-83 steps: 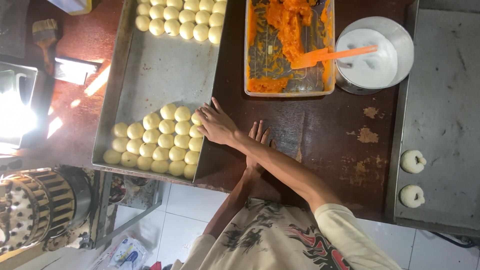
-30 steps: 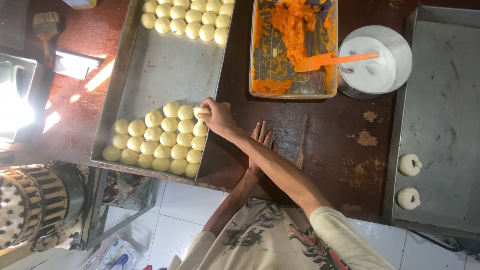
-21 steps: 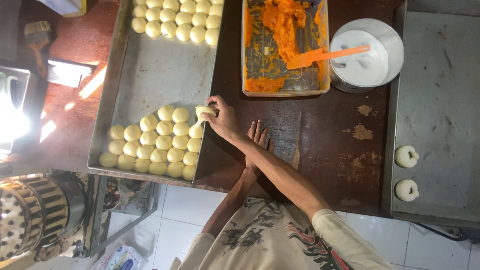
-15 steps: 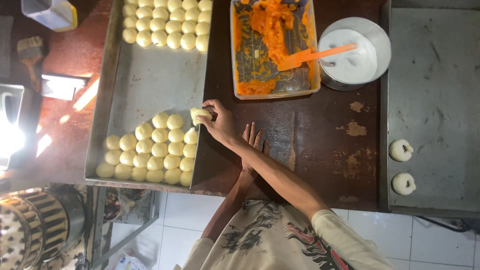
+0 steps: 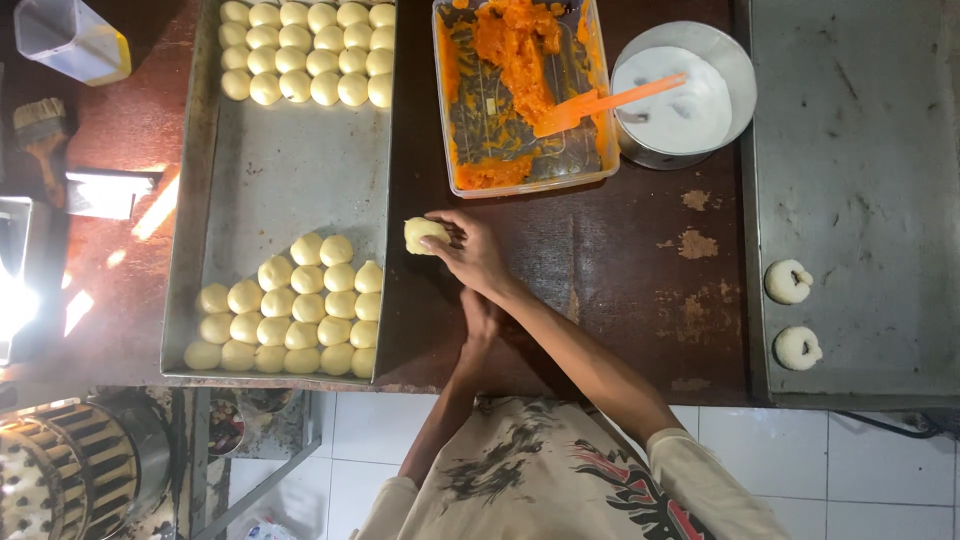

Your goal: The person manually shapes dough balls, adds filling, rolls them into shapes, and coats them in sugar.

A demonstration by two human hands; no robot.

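Warm, fairly even light falls from above, and the view stays sharp around the fingers [image 5: 447, 232] pinching the dough ball [image 5: 420, 234], which casts only a thin shadow on the brown tabletop [image 5: 620, 280]. Far out beyond that ball, at the frame's edge, a lamp [image 5: 12, 305] blows out into white glare, streaking reflections across the tabletop beside the metal tray [image 5: 290, 190]. The tray's straight rims bow slightly toward the borders, and the ribbed machine [image 5: 70, 470] in the corner sits in dim shadow.
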